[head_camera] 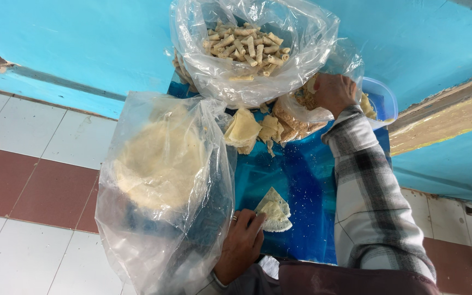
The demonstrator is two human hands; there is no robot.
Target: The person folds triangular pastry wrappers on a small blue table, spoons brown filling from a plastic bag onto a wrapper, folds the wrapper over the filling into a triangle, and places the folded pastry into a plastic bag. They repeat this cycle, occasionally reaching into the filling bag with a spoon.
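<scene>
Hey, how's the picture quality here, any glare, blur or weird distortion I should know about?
Head view: soft, even daylight with faint shadows; white glare streaks on the clear bags veil the wrappers inside; the left hand and right hand are fairly sharp, with little motion blur; the wide lens bends the floor tiles and wall lines toward the edges.

A small food-making spot, likely a home or a modest snack workshop, with work done low at floor level. A blue sheet [301,180] lies over red-and-white floor tiles [34,180] by a turquoise wall [94,43]. Plastic bags hold rolled pastries [247,46] and stacked thin wrappers [159,161]; folded pieces [274,216] lie loose.
</scene>
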